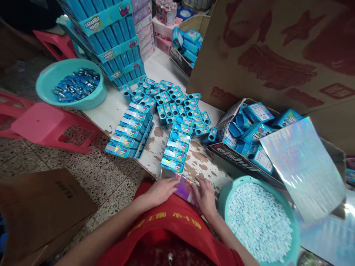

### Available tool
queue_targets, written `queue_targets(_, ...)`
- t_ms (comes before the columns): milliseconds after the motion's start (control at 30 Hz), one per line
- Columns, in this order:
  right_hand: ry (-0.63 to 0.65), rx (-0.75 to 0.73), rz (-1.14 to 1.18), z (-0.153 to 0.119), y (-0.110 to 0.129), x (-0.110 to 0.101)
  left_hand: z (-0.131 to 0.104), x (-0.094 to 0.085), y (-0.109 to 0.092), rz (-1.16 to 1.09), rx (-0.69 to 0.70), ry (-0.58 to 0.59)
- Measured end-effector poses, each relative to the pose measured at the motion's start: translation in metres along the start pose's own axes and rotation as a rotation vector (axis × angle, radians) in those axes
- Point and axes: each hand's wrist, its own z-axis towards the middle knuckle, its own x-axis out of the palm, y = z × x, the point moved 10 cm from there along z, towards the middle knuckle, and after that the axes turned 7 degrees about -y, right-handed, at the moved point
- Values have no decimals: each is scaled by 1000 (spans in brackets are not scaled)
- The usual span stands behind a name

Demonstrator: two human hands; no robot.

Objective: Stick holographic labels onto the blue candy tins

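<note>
Apparently done: stacked trays (pixel 118 51), filled. Remaining: loose boxes (pixel 173 108) on worktop (pixel 203 157). Our left hand (pixel 162 191), right hand (pixel 205 195): half-curled on shiny strip (pixel 183 187); grip, we cannot tell.

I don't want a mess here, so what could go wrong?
The shiny film between the left hand and right hand is near the table edge and might slip off. The tub of pale pieces sits close beside the right forearm; an elbow could jostle it. The basin at left seems to overhang and could tip if bumped.

gap: between 2 box rows (pixel 176 145) | ahead: clustered boxes (pixel 173 108) | right: tub (pixel 222 202)
</note>
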Motion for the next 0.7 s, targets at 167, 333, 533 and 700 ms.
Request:
queue_targets(167,107,-246,-262,-16,17,24,46,33,-21,166,37,32)
queue_targets(333,141,-451,-393,-30,24,28,54,30,-16,253,-84,59)
queue_targets(533,127,-509,-322,-35,32,22,54,28,-14,242,-129,72)
queue_targets(700,78,-372,-192,-21,31,17,54,28,-12,228,-105,44)
